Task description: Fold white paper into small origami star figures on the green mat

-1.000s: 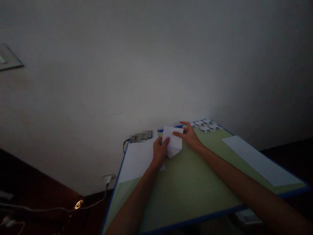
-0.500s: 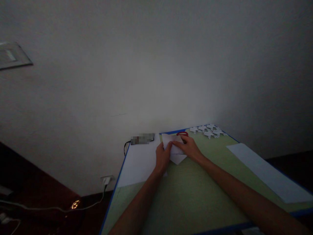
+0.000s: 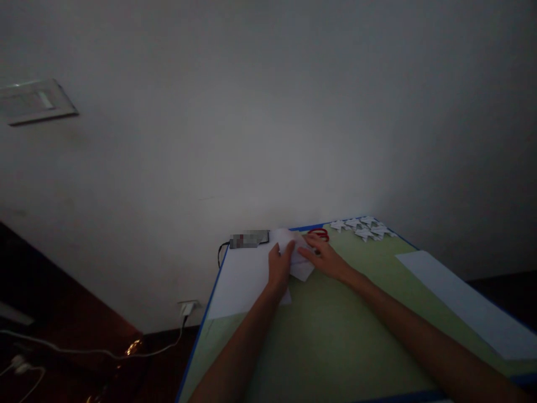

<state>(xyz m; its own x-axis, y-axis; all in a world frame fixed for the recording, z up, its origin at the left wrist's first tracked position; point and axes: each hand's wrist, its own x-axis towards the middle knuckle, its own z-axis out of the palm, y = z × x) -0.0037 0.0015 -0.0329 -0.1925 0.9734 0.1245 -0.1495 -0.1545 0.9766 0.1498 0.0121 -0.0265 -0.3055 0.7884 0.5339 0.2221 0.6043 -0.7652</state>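
Observation:
A small folded white paper (image 3: 302, 269) lies on the green table (image 3: 335, 336) near its far edge. My left hand (image 3: 278, 267) presses down on the paper's left side, fingers together and laid flat. From the right, my right hand (image 3: 326, 258) rests on the same paper, its fingers stretched along the fold. A larger white sheet (image 3: 245, 277) lies under and to the left of my left hand. Red-handled scissors (image 3: 319, 233) sit just beyond my right hand.
Several small folded white paper shapes (image 3: 364, 228) are heaped at the table's far right corner. A long white paper strip (image 3: 465, 305) lies along the right side. A dark device with a cable (image 3: 248, 239) sits at the far left edge. A wall stands right behind.
The paper, held partly raised a second ago, is now pressed flat on the table. Both hands have lowered onto it. The view has shifted, uncovering the red scissors.

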